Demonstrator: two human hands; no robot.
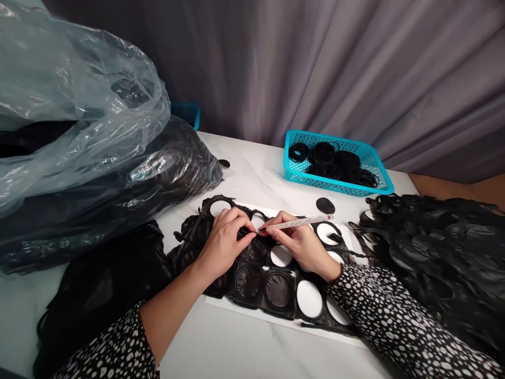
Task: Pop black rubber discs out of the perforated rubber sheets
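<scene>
A black, rubbery-looking sheet (pixel 278 315) with rows of round shapes lies on a white board (pixel 221 303). Some rounds are holes showing white; others hold dark discs. My left hand (pixel 226 237) rests over the sheet's upper part, thumb and index finger pinched at the rim of one round. In my right hand (pixel 302 242) is a slim white pen-like tool (pixel 305 222), gripped like a pencil, its tip close to my left fingertips. Exactly what the tip touches is hidden. A loose black disc (pixel 325 205) lies behind the board.
A blue mesh basket (pixel 339 187) with black rings and rounds stands at the back. Black scrap strips (pixel 442 252) heap up on the right. Large clear plastic bags (pixel 98 126) with dark contents fill the left, above a black bundle (pixel 110 289). A grey curtain (pixel 252 68) hangs behind.
</scene>
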